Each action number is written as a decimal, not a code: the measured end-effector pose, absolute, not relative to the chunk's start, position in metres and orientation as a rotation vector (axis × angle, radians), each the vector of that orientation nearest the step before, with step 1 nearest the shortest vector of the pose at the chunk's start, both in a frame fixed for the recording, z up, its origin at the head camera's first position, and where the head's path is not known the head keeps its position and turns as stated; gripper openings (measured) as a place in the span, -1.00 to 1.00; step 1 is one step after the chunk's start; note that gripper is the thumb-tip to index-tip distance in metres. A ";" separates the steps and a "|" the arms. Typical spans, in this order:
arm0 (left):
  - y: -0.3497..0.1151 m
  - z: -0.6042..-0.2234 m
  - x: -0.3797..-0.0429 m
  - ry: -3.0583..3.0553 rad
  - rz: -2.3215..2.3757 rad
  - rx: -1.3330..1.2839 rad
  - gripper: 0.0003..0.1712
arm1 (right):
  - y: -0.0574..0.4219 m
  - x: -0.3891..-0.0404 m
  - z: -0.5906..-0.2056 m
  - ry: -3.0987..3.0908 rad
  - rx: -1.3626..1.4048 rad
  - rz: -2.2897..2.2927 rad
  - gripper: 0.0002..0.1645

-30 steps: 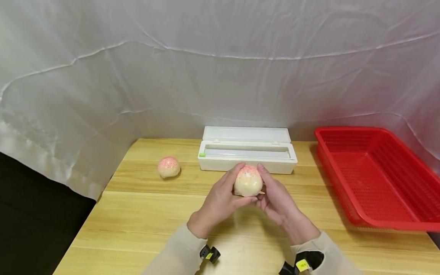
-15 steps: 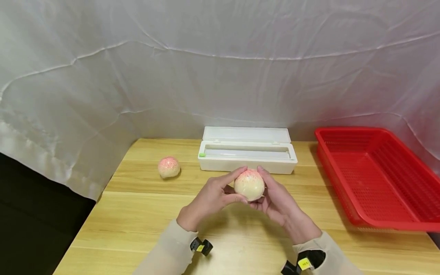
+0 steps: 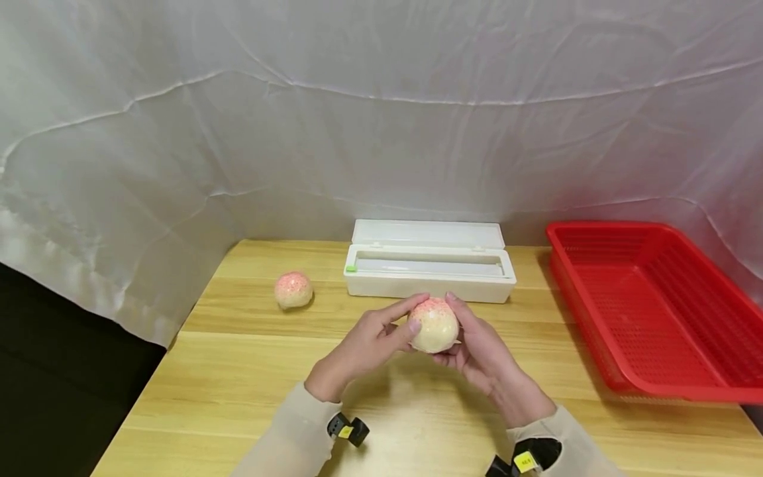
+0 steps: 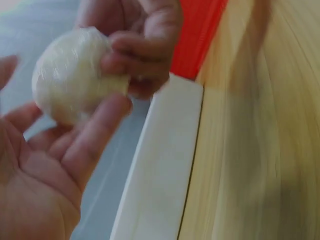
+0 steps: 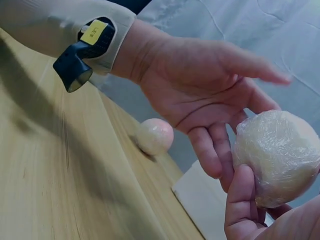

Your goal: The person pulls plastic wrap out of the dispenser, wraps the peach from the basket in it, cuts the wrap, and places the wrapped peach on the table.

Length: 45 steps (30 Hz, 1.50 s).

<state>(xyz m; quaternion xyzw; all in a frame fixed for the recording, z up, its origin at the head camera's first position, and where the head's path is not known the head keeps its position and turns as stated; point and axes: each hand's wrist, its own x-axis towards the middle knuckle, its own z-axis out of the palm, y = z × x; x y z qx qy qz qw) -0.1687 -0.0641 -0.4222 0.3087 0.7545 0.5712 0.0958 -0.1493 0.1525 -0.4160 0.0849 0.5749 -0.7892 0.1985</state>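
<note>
A round peach (image 3: 438, 329), pink-speckled on top and cream below, is held off the table between both hands. Clear plastic film, crinkled in the wrist views, covers its underside (image 5: 279, 155). My right hand (image 3: 487, 358) grips it from the right, thumb near the top and fingers underneath. My left hand (image 3: 365, 344) touches it from the left with its fingers, while the thumb stands off the surface in the right wrist view. A second peach (image 3: 293, 290), glossy as if wrapped too, sits on the table farther left.
Behind the hands lies a long white box (image 3: 429, 288), lid raised, with a green slider on its front left. A red plastic basket (image 3: 620, 338) stands to the right. Grey-white cloth (image 3: 381, 146) hangs behind the wooden table (image 3: 238, 391).
The held peach has come slightly closer to the person and turned a little. My left hand has shifted left, and its thumb has moved from below the peach up to its front.
</note>
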 end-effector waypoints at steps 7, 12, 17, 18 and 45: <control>-0.063 -0.423 -0.169 2.168 1.754 0.838 -0.41 | 0.149 -0.150 -0.416 1.630 0.244 -2.217 -0.13; -0.055 -0.428 -0.163 2.215 1.958 0.623 -0.39 | 0.144 -0.153 -0.417 1.659 0.290 -2.302 -0.15; -0.039 -0.428 -0.155 2.309 1.967 0.463 -0.18 | 0.135 -0.149 -0.415 1.782 0.294 -2.373 -0.25; -0.038 -0.428 -0.155 2.314 1.957 0.443 -0.09 | 0.133 -0.146 -0.414 1.790 0.287 -2.371 -0.28; -0.068 -0.418 -0.177 1.839 1.972 0.488 -0.24 | 0.152 -0.158 -0.409 1.834 -0.002 -2.071 -0.30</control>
